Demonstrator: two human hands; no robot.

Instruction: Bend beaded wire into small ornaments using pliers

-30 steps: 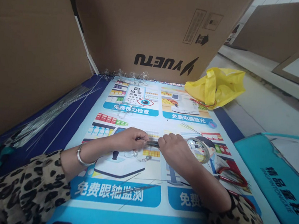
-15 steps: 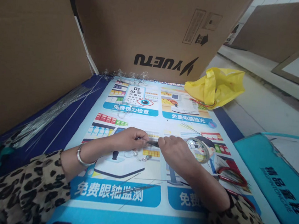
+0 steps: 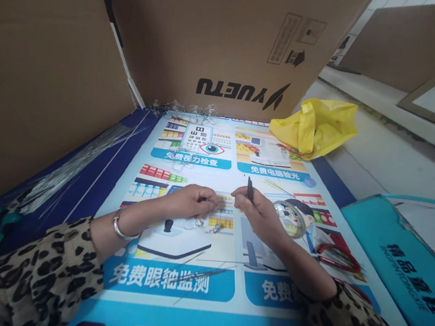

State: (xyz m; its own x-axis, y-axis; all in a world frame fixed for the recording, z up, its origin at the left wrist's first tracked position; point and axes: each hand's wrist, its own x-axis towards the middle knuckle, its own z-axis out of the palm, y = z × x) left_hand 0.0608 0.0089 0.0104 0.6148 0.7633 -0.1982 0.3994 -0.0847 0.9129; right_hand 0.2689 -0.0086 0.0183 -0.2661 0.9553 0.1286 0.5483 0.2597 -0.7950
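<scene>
My left hand [image 3: 193, 202] is closed in a pinch on a thin wire piece strung with beads. This beaded wire [image 3: 206, 228] hangs in a loop below the fingertips, its clear and dark beads just above the printed sheet. Just to the right, my right hand [image 3: 256, 214] is closed around a dark, narrow-tipped tool [image 3: 250, 188], whose tip points up and away. Fingers hide the rest of the tool, so I cannot tell whether it is tweezers or pliers. A small gap separates the two hands. Loose thin wires [image 3: 206, 273] lie on the sheet nearer me.
A round roll [image 3: 299, 228] and a red-handled tool [image 3: 337, 257] lie right of my right hand. Wire bundles [image 3: 65, 168] and green-handled scissors [image 3: 3, 226] are at left. Beaded wire pieces [image 3: 192, 111] lie before the cardboard box [image 3: 199, 36]. A yellow bag [image 3: 314, 129] sits back right.
My right hand has drawn slightly right, away from my left, and the dark tool has swung from pointing left to pointing up. My left hand stays nearly in place with the beaded wire.
</scene>
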